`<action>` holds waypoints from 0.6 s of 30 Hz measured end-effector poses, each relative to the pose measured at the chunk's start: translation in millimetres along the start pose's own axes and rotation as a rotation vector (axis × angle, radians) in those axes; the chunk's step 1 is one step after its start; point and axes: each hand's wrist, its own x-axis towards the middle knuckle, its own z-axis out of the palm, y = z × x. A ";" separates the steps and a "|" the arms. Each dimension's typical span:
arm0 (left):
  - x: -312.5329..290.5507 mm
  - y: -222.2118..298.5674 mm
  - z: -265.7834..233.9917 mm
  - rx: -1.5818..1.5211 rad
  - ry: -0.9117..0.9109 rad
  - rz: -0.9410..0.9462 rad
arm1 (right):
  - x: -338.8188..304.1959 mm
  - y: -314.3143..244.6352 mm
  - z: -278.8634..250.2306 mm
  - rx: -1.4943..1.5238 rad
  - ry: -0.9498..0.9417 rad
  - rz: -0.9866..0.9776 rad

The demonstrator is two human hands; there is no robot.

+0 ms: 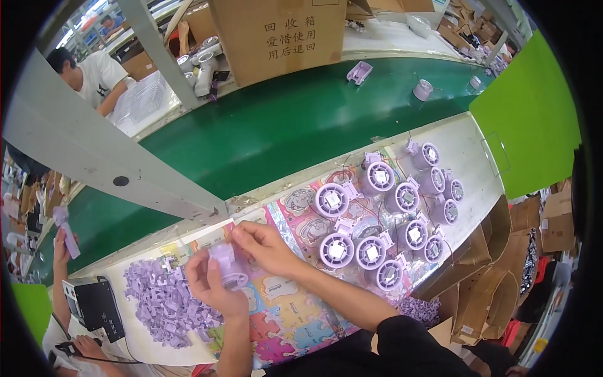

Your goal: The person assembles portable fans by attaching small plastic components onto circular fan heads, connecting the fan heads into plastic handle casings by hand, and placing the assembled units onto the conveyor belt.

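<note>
My left hand (pixel 210 286) is wrapped round a lilac round fan housing (pixel 233 278) with a squarish bracket on top. Just above and to the right of it, my right hand (pixel 267 246) has thumb and fingers drawn together near the bracket; what lies between them, if anything, is too small to make out. Left of my left hand spreads a heap of small lilac plastic parts (pixel 166 301). To the right stand several lilac fan units (pixel 336 250) with round grilles, pale square centres, brackets and thin wires.
A colourful printed mat (pixel 295 308) covers the table. Behind runs a green conveyor belt (pixel 264 119) carrying a few lilac parts; a grey post (pixel 119 163) crosses at left. Open cardboard boxes (pixel 490 295) stand at right. A co-worker's hand (pixel 61 245) at far left holds a lilac part.
</note>
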 end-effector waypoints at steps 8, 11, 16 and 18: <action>-22.7 40.1 36.1 0.046 -0.331 0.551 | 10.1 19.6 -14.4 -0.059 0.007 -0.125; -22.5 62.2 72.4 0.122 -0.730 0.527 | -11.2 -26.6 -7.9 -0.207 -0.097 -0.127; -46.2 51.7 167.1 0.247 -1.095 0.483 | -1.3 15.1 0.8 -0.413 0.031 -0.238; -52.5 31.0 192.1 0.310 -1.152 0.530 | -2.7 15.8 -2.5 -0.412 0.000 -0.316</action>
